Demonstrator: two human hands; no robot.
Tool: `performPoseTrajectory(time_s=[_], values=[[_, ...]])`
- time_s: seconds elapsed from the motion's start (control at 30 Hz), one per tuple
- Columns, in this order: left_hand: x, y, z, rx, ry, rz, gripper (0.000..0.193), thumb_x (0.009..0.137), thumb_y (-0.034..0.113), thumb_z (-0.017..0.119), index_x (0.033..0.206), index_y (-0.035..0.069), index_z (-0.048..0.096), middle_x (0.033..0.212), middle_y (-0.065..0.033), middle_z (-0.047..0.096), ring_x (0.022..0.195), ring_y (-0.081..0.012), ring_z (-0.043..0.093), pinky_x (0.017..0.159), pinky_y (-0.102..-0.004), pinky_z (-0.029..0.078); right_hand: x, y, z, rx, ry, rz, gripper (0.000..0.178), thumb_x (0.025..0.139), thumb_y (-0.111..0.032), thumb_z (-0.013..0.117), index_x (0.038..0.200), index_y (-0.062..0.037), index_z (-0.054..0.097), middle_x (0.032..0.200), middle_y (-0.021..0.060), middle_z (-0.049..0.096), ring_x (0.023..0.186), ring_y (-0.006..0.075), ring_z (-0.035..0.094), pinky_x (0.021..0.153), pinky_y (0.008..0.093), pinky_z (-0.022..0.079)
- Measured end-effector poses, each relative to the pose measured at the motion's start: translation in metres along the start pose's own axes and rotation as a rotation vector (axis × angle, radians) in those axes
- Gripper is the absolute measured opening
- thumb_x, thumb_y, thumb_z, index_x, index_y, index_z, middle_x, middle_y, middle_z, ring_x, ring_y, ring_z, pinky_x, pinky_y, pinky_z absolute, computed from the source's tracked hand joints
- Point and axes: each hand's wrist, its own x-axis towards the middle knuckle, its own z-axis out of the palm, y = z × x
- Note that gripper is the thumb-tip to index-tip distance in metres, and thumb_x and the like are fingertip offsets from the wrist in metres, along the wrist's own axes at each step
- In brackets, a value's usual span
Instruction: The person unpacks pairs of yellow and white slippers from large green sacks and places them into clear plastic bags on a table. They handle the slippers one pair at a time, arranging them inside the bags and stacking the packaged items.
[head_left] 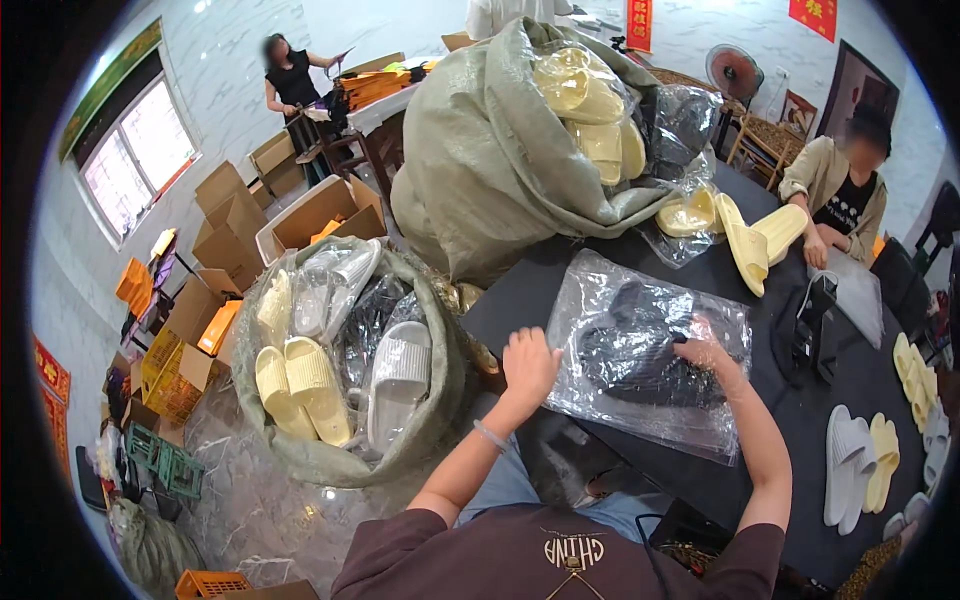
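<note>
A pair of black ribbed slippers (640, 345) lies on clear plastic bags (680, 430) near the edge of the black-covered table. My right hand (706, 357) is at the right end of the slippers, its fingers curled onto them; plastic glints around it, and I cannot tell whether the hand is inside a bag. At the left edge of the bags is my left hand (532, 368), fingers stretched out and nothing held. To its left stands an open woven sack (300, 470) filled with bagged yellow, grey and black slippers.
A bigger woven sack (480, 150) of bagged slippers rises at the far table edge. Yellow slippers (750, 240) lie beyond the bags; grey slippers (848, 465) and others line the right side. A person (850, 190) sits across, handling plastic. Cardboard boxes (230, 225) stand left.
</note>
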Motion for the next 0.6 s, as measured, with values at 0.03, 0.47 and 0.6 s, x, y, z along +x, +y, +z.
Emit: performPoseTrajectory(time_s=[0.03,0.47,0.6], values=[[0.005,0.008,-0.001,-0.026,0.146,0.073,0.031,0.082,0.025,0.063,0.102,0.002,0.056,0.098,-0.0191,0.06,0.095,-0.0347,0.057,0.08,-0.0423,0.045,0.001,0.009,0.004,-0.006,0.059,-0.049,0.041,0.07,-0.023,0.064,0.103,0.0003,0.06,0.106,0.0185,0.061,0.103,0.0344,0.053,0.096,0.0395,0.039],[0.031,-0.001,0.046,0.048,-0.209,0.399,0.071,0.091,0.052,0.043,0.139,0.0,0.035,0.146,-0.0171,0.033,0.136,-0.0298,0.029,0.11,-0.0401,0.024,-0.071,0.05,-0.054,-0.246,0.448,-0.135,0.04,0.066,-0.029,0.074,0.09,0.002,0.065,0.096,0.0215,0.062,0.103,0.0382,0.052,0.09,0.0445,0.04],[0.027,-0.005,0.043,0.059,-0.206,0.386,0.084,0.082,0.065,0.049,0.14,0.005,0.036,0.147,-0.0178,0.03,0.137,-0.0303,0.027,0.111,-0.041,0.022,-0.135,0.026,-0.112,-0.298,0.614,0.073,0.047,0.061,-0.019,0.073,0.098,0.0064,0.063,0.111,0.0263,0.057,0.109,0.0403,0.049,0.096,0.0423,0.038]])
